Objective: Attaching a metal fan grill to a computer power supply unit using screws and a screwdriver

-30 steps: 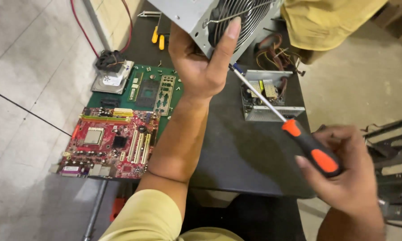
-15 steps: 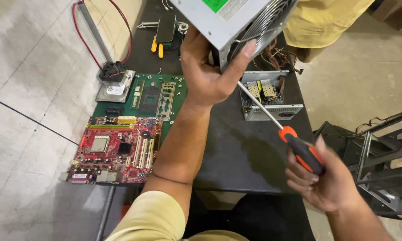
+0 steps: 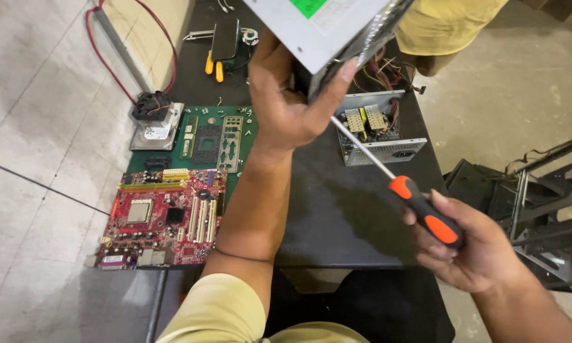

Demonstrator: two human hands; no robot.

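Left hand point(image 3: 286, 101) raised above a dark bench point(image 3: 336, 209), fingers and thumb wrapped around the lower corner of a grey metal power supply point(image 3: 327, 28), tilted and held up in the air. Green sticker on its upper face, vent grille on the side facing right, top cut off by the frame edge.

Right hand point(image 3: 467, 251) lower and to the right, closed in a firm grip around the orange-and-black handle of a screwdriver point(image 3: 400, 187). Shaft angled up and left, tip reaching the underside of the power supply just beside the left thumb; exact contact point too small to tell.

Just beyond the screwdriver shaft, lying on the bench: an opened power unit point(image 3: 378, 127) with its circuit parts and coloured wires exposed.

Left of the left forearm: a green board point(image 3: 213, 136), and nearer the body a red board point(image 3: 165, 219) overlapping its edge. Further left, a small black fan point(image 3: 151, 105) resting on a drive point(image 3: 155, 133). Beyond the left hand, pliers point(image 3: 213, 63) with yellow handles. Red cable point(image 3: 127, 57) looping across the tiled floor to the left.

To the right of the right hand, a black metal frame point(image 3: 533, 209) on the floor.
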